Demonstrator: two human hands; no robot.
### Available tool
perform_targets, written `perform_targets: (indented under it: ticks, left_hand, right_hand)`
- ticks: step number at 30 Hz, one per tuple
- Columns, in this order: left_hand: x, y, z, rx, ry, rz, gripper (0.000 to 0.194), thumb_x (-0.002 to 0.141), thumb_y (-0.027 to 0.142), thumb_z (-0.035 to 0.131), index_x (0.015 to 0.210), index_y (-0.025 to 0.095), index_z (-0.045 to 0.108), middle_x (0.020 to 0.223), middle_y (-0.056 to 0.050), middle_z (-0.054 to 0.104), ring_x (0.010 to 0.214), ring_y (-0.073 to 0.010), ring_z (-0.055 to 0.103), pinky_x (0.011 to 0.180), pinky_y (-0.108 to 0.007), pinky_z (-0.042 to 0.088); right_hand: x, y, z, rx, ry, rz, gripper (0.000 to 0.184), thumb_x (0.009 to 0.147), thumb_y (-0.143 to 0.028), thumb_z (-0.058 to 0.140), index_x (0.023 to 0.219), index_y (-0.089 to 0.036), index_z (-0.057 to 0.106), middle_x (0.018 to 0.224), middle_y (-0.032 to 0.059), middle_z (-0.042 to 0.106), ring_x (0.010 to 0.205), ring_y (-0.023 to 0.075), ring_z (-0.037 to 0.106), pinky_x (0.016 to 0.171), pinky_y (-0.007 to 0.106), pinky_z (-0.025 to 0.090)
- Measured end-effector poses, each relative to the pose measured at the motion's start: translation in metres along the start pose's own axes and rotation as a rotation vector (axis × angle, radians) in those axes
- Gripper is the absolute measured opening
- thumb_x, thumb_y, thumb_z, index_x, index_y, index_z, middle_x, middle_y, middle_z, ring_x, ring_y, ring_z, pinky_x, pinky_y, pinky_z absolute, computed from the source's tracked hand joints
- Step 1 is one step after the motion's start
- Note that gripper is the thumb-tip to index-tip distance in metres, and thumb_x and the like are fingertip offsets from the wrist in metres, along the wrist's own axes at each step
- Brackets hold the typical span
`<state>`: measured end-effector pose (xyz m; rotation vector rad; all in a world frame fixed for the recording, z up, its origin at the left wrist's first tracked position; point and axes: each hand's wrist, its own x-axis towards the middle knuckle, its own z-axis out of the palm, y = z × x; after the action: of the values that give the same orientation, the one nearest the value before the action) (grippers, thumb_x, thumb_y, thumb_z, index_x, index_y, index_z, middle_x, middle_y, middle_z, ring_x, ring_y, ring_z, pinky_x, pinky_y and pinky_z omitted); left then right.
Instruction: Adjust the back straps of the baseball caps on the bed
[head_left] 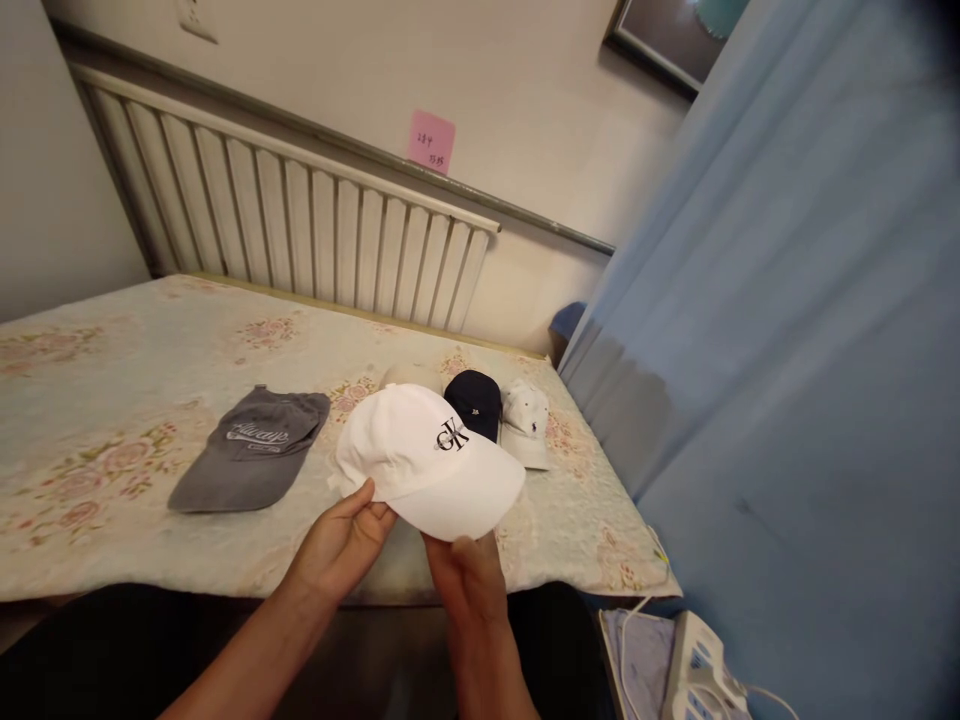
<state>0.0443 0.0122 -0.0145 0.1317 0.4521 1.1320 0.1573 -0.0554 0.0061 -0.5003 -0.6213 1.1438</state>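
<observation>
White CK cap (375,445): between both hands, raised over the near part of the bed-like surface; crown toward left, brim toward right, lettering facing up.
Left hand (341,545): closed on the lower rim of the crown, thumb outside, fingers tucked beneath.
Right hand (474,580): closed at the brim, thumb by the near edge, remaining fingers largely hidden below.
Handling: judged best with light, even support at crown and brim together. Soft crown likely to dent under a hard pinch; brim best kept to its present curve, not bent. Fingertips better off the lettering; clean contact advisable, white fabric being likely to show marks.
Grey cap (262,450): apart, to the left; lying with brim toward the near side, pale script on front.
Navy cap (474,402): just behind the held one, partly covered from view by it; small light mark on front.
Pale cap with small dark emblem (526,420): beside the navy one, on its right, brim toward the near side.
Beige item (410,376): mostly hidden behind the held crown; probably another cap, not certain.
Floral cloth (150,540): spread beneath the caps, pink blooms on pale ground, slightly rumpled.
Radiator (300,215): along the wall beyond; pink note (432,142) above.
Blue curtain (780,350): hanging at right; power strip (697,670) near its foot.
</observation>
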Motion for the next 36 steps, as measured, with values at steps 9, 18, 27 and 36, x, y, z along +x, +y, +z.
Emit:
perform_targets:
  ticks: [9, 18, 27, 36]
  left_hand:
    - [-0.002, 0.01, -0.012, 0.153, -0.009, -0.206, 0.039, 0.091, 0.013, 0.043, 0.128, 0.003, 0.051, 0.092, -0.018, 0.074, 0.09, -0.0286, 0.07, 0.091, -0.045, 0.052]
    - [0.003, 0.022, -0.028, 0.153, 0.019, -0.355, 0.043, 0.086, 0.011, 0.048, 0.129, 0.003, 0.051, 0.092, -0.019, 0.074, 0.088, -0.0318, 0.07, 0.088, -0.048, 0.052]
    - [-0.008, 0.024, -0.026, 0.063, -0.141, -0.34, 0.041, 0.091, 0.025, 0.046, 0.129, 0.01, 0.053, 0.104, -0.017, 0.071, 0.095, -0.0314, 0.068, 0.09, -0.05, 0.05]
    - [-0.02, 0.005, -0.023, 0.024, -0.089, -0.214, 0.046, 0.092, 0.019, 0.044, 0.136, 0.006, 0.044, 0.108, -0.019, 0.07, 0.102, -0.03, 0.066, 0.095, -0.046, 0.048]
  right_hand:
    - [0.005, -0.029, -0.02, 0.064, 0.192, 0.23, 0.084, 0.068, -0.085, 0.034, 0.108, -0.02, 0.068, 0.113, 0.012, 0.069, 0.117, 0.0317, 0.056, 0.1, 0.056, 0.037]
    - [-0.001, -0.022, -0.032, -0.181, 0.192, 0.2, 0.063, 0.086, -0.062, 0.037, 0.11, -0.012, 0.067, 0.095, 0.0115, 0.074, 0.111, 0.0259, 0.061, 0.098, 0.049, 0.042]
    - [-0.004, -0.014, -0.027, -0.085, 0.279, 0.302, 0.053, 0.082, -0.051, 0.052, 0.111, -0.009, 0.067, 0.093, 0.0119, 0.075, 0.104, 0.03, 0.065, 0.095, 0.051, 0.047]
    - [0.014, -0.002, -0.039, 0.137, 0.412, 0.177, 0.056, 0.083, -0.047, 0.056, 0.128, -0.014, 0.054, 0.109, 0.0111, 0.071, 0.104, 0.0271, 0.066, 0.097, 0.048, 0.046]
